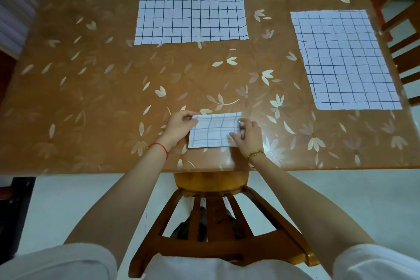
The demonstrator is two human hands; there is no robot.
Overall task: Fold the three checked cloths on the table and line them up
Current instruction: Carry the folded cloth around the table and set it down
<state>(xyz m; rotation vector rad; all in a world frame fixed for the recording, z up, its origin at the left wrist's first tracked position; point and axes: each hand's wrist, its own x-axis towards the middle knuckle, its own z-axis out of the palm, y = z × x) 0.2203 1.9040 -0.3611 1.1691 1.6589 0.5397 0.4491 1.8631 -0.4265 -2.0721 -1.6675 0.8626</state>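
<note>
A small folded white cloth with dark checks (pixel 213 130) lies near the table's front edge. My left hand (pixel 180 126) pinches its upper left corner. My right hand (pixel 247 135) holds the cloth's right end, thumb on top and fingers curled at the edge. A second checked cloth (pixel 191 10) lies spread flat at the far middle of the table. The third checked cloth (pixel 345 61) lies spread flat at the right side, close to the table's right edge.
The table (pixel 91 75) has an orange-brown cover with pale flower prints. A wooden chair (pixel 211 218) stands pushed under the near edge between me and the table. More wooden chairs stand at the right (pixel 406 36) and far sides.
</note>
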